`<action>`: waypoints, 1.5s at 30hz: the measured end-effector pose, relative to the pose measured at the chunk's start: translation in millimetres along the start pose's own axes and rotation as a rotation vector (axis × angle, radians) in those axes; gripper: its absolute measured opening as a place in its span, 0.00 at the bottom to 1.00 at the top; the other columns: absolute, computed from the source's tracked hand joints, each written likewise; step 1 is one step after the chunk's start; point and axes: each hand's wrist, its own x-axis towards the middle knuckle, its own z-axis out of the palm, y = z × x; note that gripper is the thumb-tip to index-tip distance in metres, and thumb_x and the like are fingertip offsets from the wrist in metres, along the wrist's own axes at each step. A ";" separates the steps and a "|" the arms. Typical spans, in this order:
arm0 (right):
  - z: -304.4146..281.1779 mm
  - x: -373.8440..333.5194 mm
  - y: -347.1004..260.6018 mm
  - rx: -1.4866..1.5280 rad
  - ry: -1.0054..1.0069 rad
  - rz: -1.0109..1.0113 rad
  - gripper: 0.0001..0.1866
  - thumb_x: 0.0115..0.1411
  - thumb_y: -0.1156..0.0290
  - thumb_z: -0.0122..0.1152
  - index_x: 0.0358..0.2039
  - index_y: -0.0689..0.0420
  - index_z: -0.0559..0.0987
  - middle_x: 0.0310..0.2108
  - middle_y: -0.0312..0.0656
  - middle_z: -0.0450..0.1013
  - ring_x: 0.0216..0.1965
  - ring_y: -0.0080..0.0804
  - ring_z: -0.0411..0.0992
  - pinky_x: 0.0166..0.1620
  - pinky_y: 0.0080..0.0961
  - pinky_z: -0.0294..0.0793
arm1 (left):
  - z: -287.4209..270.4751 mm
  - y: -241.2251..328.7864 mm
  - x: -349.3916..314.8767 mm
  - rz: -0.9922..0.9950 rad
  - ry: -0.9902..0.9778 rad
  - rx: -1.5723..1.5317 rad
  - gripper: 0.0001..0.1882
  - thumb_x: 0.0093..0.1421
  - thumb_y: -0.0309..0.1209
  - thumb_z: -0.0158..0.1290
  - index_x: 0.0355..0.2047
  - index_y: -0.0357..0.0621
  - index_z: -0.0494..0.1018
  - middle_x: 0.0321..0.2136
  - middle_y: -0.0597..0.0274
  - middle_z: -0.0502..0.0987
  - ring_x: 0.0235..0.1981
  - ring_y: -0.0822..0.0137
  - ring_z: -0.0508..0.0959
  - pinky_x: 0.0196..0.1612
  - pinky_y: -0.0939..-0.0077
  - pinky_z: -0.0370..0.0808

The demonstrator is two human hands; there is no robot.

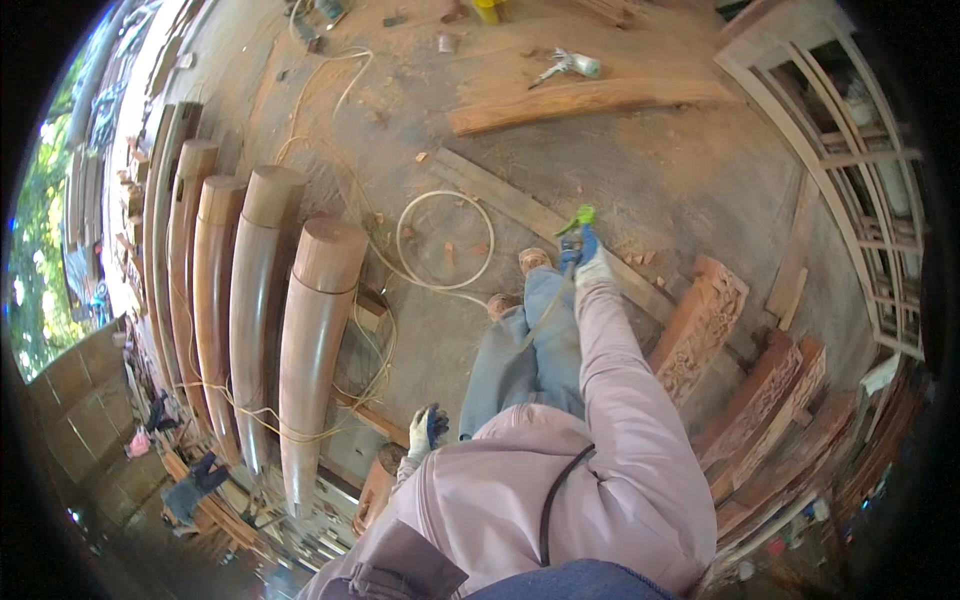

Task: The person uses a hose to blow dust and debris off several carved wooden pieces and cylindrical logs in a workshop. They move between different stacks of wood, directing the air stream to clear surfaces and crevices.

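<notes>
Row of polished wooden columns (254,290) at 9 o'clock, carved slab (700,325) just past 3, pale hose loop (445,193) at 11. Gloved left hand (427,428) low at 7 o'clock, fingers loosely bent, cannot tell whether empty; gloved right hand (590,254) out at 2 o'clock, fingers wrapped round a small green-ended tool (582,216). Tool reads as light, rigid, probably sturdy, perhaps smooth enough to slip in a glove; best gripped on the body, behind its green end.
</notes>
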 end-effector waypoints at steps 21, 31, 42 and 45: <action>-360.6 -399.1 -135.7 0.343 0.483 -0.595 0.22 0.61 0.45 0.44 0.21 0.49 0.66 0.12 0.32 0.59 0.12 0.26 0.58 0.18 0.26 0.58 | 93.3 146.1 104.3 0.209 -0.029 0.340 0.14 0.62 0.37 0.51 0.47 0.48 0.68 0.31 0.60 0.78 0.26 0.64 0.78 0.25 0.71 0.75; -536.6 -399.4 -198.3 -0.314 0.655 -0.270 0.17 0.58 0.55 0.52 0.19 0.53 0.72 0.13 0.43 0.66 0.11 0.40 0.62 0.14 0.37 0.60 | 199.2 66.9 17.8 -0.107 0.057 0.402 0.12 0.60 0.38 0.52 0.41 0.48 0.71 0.28 0.60 0.76 0.23 0.64 0.76 0.23 0.70 0.74; -418.2 -385.1 -624.5 0.016 0.322 -0.269 0.17 0.57 0.52 0.59 0.35 0.53 0.74 0.24 0.39 0.71 0.14 0.24 0.64 0.14 0.16 0.61 | 598.7 82.5 -125.2 0.881 -0.381 1.065 0.16 0.63 0.26 0.47 0.51 0.34 0.69 0.42 0.57 0.77 0.44 0.72 0.74 0.49 0.79 0.69; -379.6 -361.8 -638.1 -0.041 0.196 -0.234 0.22 0.54 0.51 0.64 0.34 0.58 0.74 0.15 0.33 0.63 0.10 0.17 0.55 0.12 0.12 0.54 | 627.4 83.2 -161.4 0.849 -0.401 1.075 0.15 0.64 0.26 0.45 0.50 0.36 0.70 0.40 0.61 0.76 0.43 0.73 0.74 0.49 0.80 0.68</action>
